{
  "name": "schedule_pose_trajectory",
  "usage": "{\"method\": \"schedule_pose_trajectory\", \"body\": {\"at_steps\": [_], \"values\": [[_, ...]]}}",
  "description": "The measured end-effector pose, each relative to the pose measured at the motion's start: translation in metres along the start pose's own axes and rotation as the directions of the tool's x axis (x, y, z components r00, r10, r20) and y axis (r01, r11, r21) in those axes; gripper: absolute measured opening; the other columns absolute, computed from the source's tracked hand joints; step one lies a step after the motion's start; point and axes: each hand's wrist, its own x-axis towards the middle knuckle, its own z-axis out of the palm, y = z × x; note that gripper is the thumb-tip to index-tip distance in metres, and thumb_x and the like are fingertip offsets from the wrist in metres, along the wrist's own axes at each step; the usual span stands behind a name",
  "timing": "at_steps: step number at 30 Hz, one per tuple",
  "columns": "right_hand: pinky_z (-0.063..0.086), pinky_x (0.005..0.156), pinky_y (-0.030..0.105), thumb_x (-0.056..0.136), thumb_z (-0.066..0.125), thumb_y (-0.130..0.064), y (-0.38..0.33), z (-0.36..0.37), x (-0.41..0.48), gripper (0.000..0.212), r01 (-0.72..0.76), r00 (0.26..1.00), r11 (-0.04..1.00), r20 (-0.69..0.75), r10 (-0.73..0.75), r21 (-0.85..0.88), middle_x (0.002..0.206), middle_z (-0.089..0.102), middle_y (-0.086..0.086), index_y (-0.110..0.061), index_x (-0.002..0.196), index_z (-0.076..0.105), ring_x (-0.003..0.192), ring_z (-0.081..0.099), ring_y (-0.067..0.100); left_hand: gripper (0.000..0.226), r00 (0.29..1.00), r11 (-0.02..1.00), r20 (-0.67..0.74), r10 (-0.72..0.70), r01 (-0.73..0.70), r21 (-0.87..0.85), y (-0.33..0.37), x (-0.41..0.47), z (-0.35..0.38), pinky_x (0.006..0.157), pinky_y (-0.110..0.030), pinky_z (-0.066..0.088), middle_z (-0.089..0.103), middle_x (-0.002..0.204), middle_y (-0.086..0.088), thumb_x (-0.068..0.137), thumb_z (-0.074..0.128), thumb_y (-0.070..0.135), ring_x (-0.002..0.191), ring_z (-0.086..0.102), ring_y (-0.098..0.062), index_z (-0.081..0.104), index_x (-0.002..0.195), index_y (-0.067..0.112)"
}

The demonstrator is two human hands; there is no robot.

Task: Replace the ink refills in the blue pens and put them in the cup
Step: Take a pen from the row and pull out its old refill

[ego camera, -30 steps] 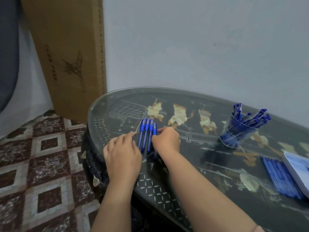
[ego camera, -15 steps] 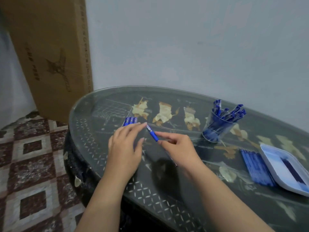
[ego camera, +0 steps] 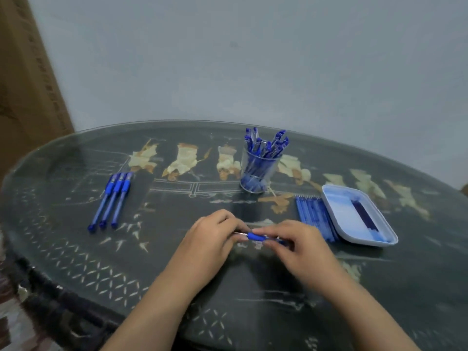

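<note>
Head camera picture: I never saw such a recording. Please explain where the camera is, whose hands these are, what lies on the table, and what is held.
There is no machine here. A person wears one wide-angle camera on the head, so it looks forward and down at that person's own hands. The left hand and the right hand together pinch one blue pen above the dark table. At the left of the table, three more pens lie side by side. Further back stands a clear cup full of blue pens. At the right lies a row of blue refills, beside a pale tray holding something dark blue. A cardboard box stands at the far left.
</note>
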Motion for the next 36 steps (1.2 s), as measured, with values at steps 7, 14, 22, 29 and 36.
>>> {"method": "schedule_pose_trajectory", "body": {"at_steps": [7, 14, 22, 29, 36], "values": [[0.045, 0.074, 0.013, 0.087, 0.067, -0.012, 0.047, 0.016, -0.014, 0.037, 0.172, 0.959, 0.983, -0.238, -0.154, 0.057, 0.082, 0.062, -0.014, -0.036, 0.116, 0.072, 0.078, 0.060, 0.003, 0.014, 0.998, 0.994, 0.051, -0.021, 0.026, -0.102, 0.001, 0.008, 0.021, 0.078, -0.019, 0.048, 0.065, 0.089, 0.016, 0.080, 0.070, 0.021, 0.085, 0.060, 0.002, 0.071, 0.093, 0.026], [0.051, 0.069, 0.029, 0.091, 0.063, -0.019, 0.054, 0.022, -0.015, 0.031, 0.214, 0.930, 0.977, -0.301, -0.208, -0.014, 0.082, 0.055, -0.011, -0.032, 0.118, 0.071, 0.076, 0.056, 0.011, 0.019, 0.999, 0.999, 0.022, -0.035, 0.036, -0.032, 0.001, 0.008, 0.018, 0.081, -0.031, 0.047, 0.068, 0.088, 0.019, 0.083, 0.058, 0.044, 0.086, 0.060, 0.002, 0.070, 0.093, 0.034], [0.050, 0.068, 0.037, 0.088, 0.060, -0.002, 0.060, 0.022, -0.019, 0.041, 0.212, 0.887, 0.973, -0.399, -0.232, -0.094, 0.083, 0.055, -0.004, -0.028, 0.118, 0.071, 0.077, 0.057, 0.017, 0.009, 0.981, 0.979, -0.057, -0.184, 0.177, -0.104, 0.006, 0.010, 0.010, 0.079, -0.015, 0.044, 0.070, 0.084, 0.021, 0.082, 0.072, 0.019, 0.083, 0.062, 0.003, 0.073, 0.082, 0.028], [0.049, 0.070, 0.036, 0.091, 0.062, -0.013, 0.060, 0.023, -0.015, 0.032, 0.193, 0.875, 0.977, -0.437, -0.211, -0.086, 0.083, 0.054, -0.006, -0.029, 0.117, 0.071, 0.076, 0.055, 0.015, 0.013, 0.975, 0.976, -0.048, -0.217, 0.216, -0.030, -0.001, 0.012, 0.009, 0.089, -0.034, 0.048, 0.067, 0.085, 0.024, 0.078, 0.078, 0.022, 0.090, 0.059, 0.003, 0.070, 0.083, 0.032], [0.048, 0.073, 0.039, 0.093, 0.057, -0.025, 0.060, 0.024, -0.015, 0.025, 0.176, 0.901, 0.978, -0.382, -0.206, -0.112, 0.085, 0.055, -0.005, -0.031, 0.112, 0.073, 0.080, 0.055, 0.015, 0.022, 0.975, 0.974, 0.010, -0.223, 0.222, 0.043, -0.007, 0.012, 0.013, 0.094, -0.048, 0.045, 0.066, 0.089, 0.028, 0.072, 0.055, 0.054, 0.099, 0.057, 0.002, 0.067, 0.087, 0.044]]}}
